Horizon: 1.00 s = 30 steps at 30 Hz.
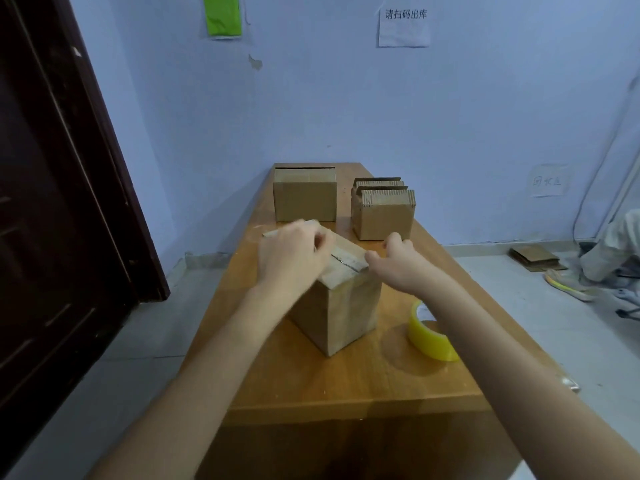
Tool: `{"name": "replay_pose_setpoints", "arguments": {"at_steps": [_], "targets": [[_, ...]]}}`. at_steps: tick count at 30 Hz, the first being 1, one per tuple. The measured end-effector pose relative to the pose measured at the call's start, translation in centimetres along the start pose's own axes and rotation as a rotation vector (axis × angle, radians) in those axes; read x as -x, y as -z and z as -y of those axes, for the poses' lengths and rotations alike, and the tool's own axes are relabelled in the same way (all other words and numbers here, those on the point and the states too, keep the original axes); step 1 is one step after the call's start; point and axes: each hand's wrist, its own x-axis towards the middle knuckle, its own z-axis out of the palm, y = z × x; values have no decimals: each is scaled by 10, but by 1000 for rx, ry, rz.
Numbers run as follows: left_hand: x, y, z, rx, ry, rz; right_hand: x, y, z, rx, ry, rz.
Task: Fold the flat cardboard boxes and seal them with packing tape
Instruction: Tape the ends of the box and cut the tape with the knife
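Note:
A brown cardboard box (341, 310) stands upright in the middle of the wooden table (346, 382), its top flaps folded shut with a seam running across. My left hand (292, 252) lies on the top's left side, fingers curled over the flaps. My right hand (398, 259) is at the top's right corner, fingers curled, thumb touching the flap edge; whether it pinches tape there is unclear. A roll of yellow packing tape (429, 336) lies on the table right of the box, under my right forearm.
A closed box (304, 199) and a box stuffed with flat cardboard pieces (382, 211) stand at the table's far end by the blue wall. A dark door (52, 202) is on the left. Flat cardboard (535, 259) and a person's shoe (568, 285) lie on the floor right.

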Motion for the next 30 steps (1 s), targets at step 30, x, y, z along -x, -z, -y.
{"name": "replay_pose_setpoints", "arguments": {"at_steps": [30], "targets": [[-109,7,64,268,473,463,-5,10,58,-465,-209,-69]]}}
